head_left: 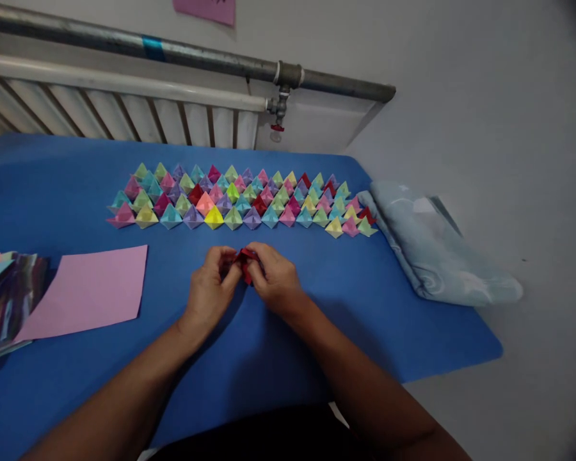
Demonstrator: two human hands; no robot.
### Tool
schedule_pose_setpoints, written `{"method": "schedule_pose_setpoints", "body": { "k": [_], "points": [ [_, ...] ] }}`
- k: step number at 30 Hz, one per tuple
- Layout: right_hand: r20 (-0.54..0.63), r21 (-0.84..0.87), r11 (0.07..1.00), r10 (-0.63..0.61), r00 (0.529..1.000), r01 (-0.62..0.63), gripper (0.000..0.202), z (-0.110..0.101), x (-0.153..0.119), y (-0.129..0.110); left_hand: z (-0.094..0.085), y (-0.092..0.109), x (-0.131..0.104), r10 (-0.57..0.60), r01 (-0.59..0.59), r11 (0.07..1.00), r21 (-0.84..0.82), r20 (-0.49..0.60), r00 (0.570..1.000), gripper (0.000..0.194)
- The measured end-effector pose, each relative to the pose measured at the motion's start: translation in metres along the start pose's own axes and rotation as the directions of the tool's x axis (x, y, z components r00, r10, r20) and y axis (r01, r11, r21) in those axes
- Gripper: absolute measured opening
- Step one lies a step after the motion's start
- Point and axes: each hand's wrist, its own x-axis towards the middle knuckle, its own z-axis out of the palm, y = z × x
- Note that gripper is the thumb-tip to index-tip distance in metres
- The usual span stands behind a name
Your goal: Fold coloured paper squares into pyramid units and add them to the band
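Note:
A small dark red folded paper (246,262) is held between both hands over the middle of the blue table. My left hand (212,282) pinches its left side with thumb and fingers. On its right side, my right hand (274,275) grips it, the thumb pressed against the paper. Part of the paper is hidden by the fingers. Just beyond the hands stand several rows of folded paper boats (214,218) in pink, green, blue, purple, yellow and red.
A pink sheet (96,288) lies at the left, beside a stack of coloured paper (14,294). A folded light blue cloth (427,243) rests at the right end of the blue table (173,384). Behind it are a radiator (125,115) and a metal pipe (211,56).

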Motion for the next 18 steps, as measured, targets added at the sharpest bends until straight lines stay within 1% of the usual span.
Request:
{"method": "schedule_pose_setpoints", "body": {
  "k": [3, 5, 8, 11, 15, 17, 18],
  "points": [
    [-0.039, 0.095, 0.995, -0.013, 0.999, 0.017, 0.03, 0.003, -0.002, 0.001, -0.002, 0.001, -0.001, 0.0, -0.001, 0.999, 0.046, 0.005, 1.0, 0.014],
    [-0.081, 0.172, 0.985, -0.003, 0.997, 0.017, 0.029, 0.005, -0.002, 0.002, -0.003, 0.002, -0.001, 0.016, -0.016, 1.0, 0.023, 0.019, 1.0, 0.013],
    [-0.149, 0.269, 0.963, 0.021, 0.989, 0.02, 0.026, 0.007, -0.003, 0.002, -0.004, 0.005, -0.002, 0.022, -0.019, 0.994, -0.111, 0.026, 0.999, 0.014],
    [-0.181, 0.325, 0.945, 0.039, 0.983, 0.022, 0.024, 0.007, -0.004, 0.0, -0.005, 0.011, -0.004, 0.004, -0.001, 0.971, -0.239, 0.012, 1.0, 0.014],
    [-0.175, 0.422, 0.906, 0.081, 0.981, 0.001, 0.022, 0.006, -0.006, -0.003, -0.01, 0.015, -0.004, -0.028, 0.017, 0.949, -0.313, -0.031, 0.999, 0.01],
    [-0.175, 0.458, 0.889, 0.076, 0.982, 0.012, 0.022, 0.005, -0.006, -0.004, -0.013, 0.016, -0.004, -0.062, 0.052, 0.936, -0.348, -0.017, 0.998, 0.01],
    [-0.178, 0.471, 0.882, 0.07, 0.981, 0.023, 0.021, 0.005, -0.006, -0.004, -0.015, 0.016, -0.003, -0.078, 0.077, 0.927, -0.366, 0.011, 0.997, 0.012]
  ]
}}
